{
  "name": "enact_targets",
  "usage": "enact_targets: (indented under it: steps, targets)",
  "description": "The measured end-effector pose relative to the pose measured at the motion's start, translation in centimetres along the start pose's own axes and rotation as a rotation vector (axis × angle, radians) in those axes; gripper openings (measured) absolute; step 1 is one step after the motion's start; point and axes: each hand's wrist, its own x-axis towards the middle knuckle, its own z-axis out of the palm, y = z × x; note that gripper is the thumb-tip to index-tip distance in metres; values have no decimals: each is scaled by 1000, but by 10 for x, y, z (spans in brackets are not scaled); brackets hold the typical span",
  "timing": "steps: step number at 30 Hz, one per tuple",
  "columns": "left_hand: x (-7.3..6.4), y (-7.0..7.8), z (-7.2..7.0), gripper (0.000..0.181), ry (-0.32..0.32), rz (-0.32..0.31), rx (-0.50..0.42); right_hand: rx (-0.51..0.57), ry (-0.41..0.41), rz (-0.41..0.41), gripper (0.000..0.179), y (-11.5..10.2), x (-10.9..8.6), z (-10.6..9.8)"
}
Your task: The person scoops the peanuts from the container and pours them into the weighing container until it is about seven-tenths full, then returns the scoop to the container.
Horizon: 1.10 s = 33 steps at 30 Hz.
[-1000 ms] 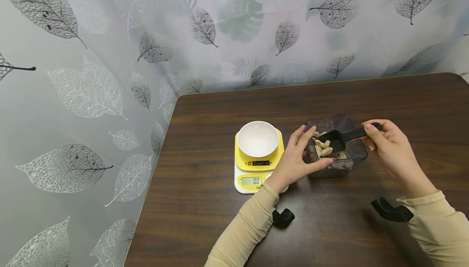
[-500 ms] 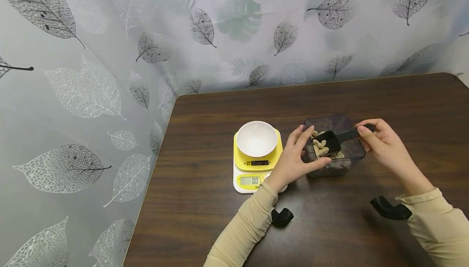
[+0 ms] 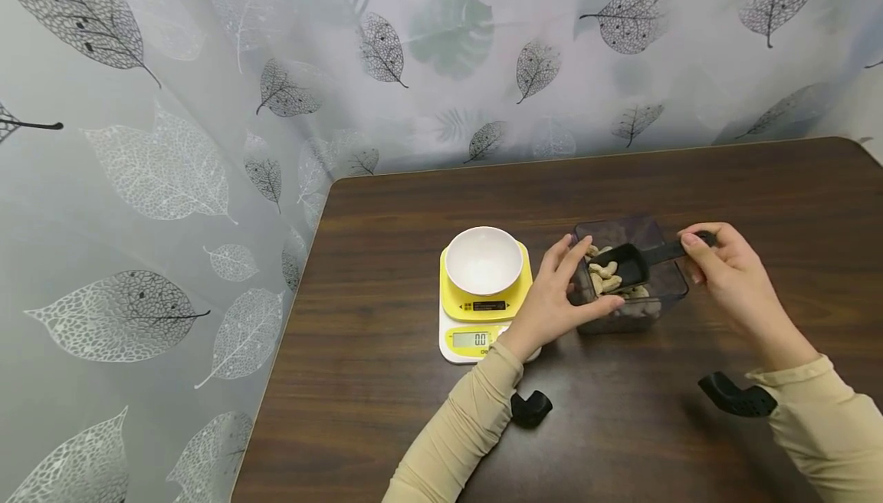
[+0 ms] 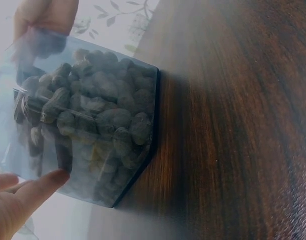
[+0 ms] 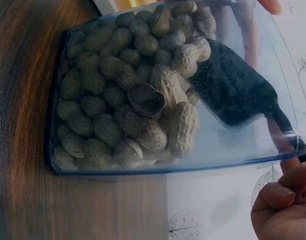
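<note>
My right hand (image 3: 733, 277) pinches the handle of a black scoop (image 3: 662, 253) between thumb and fingers. The scoop's tilted bowl reaches into a clear, dark-tinted plastic container (image 3: 621, 323) of unshelled peanuts (image 5: 115, 80). A few peanuts (image 3: 604, 276) show at the scoop's mouth in the head view. My left hand (image 3: 552, 300) grips the container's left side, thumb near the front rim and fingers spread toward the back corner. Through the container wall in the right wrist view, the scoop (image 5: 232, 90) lies against the upper peanuts.
Left of the container stands a yellow and white kitchen scale (image 3: 451, 296) reading 0.0, partly covered by my left wrist. A white bowl (image 3: 484, 261) sits on it with nothing inside. The dark wooden table (image 3: 386, 258) meets a leaf-patterned curtain (image 3: 441, 104) behind.
The scoop and right hand shift slightly left, then back right, with the bowl staying among the peanuts. My left hand keeps its place on the container; the scale still reads 0.0.
</note>
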Motion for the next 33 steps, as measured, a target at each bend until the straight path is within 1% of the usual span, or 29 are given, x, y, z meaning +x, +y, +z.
enact_targets:
  steps: [2,3,4,5,7,9,12,13,14,17,20,23,26,30,33]
  targets:
    - [0,0,0,81,4,-1,9,-213,-7,3,10,-2,0,1]
    - [0,1,0,81,4,-1,13,-293,-7,4,10,-3,1,2]
    - [0,1,0,81,5,-2,15,-347,-10,7,11,-3,1,4]
    - [0,1,-1,82,6,-4,16,-372,-7,12,11,-3,2,4]
    - [0,1,-1,82,4,-8,13,-365,14,39,9,-3,2,6]
    - [0,1,-1,82,2,-10,7,-299,57,81,7,-2,2,7]
    - [0,1,0,82,-3,-8,-6,-142,141,143,15,-2,2,8]
    - [0,1,0,81,-5,-8,-6,-111,168,156,18,-2,2,8]
    - [0,0,0,81,-6,-7,-10,-58,190,162,19,-1,2,7]
    - [0,-1,0,81,-8,-13,-23,112,226,160,21,0,1,5]
    - [0,-2,0,81,-6,-17,-40,248,256,136,17,5,0,2]
    - [1,-3,0,81,-3,-15,-47,355,275,118,13,8,-2,1]
    - [0,-3,0,81,-3,-12,-50,435,278,107,8,8,-3,1]
    - [0,-2,0,81,-2,-15,-54,504,268,116,4,5,-5,1]
    - [-1,-2,-1,81,-6,-18,-47,513,277,138,6,5,-7,0]
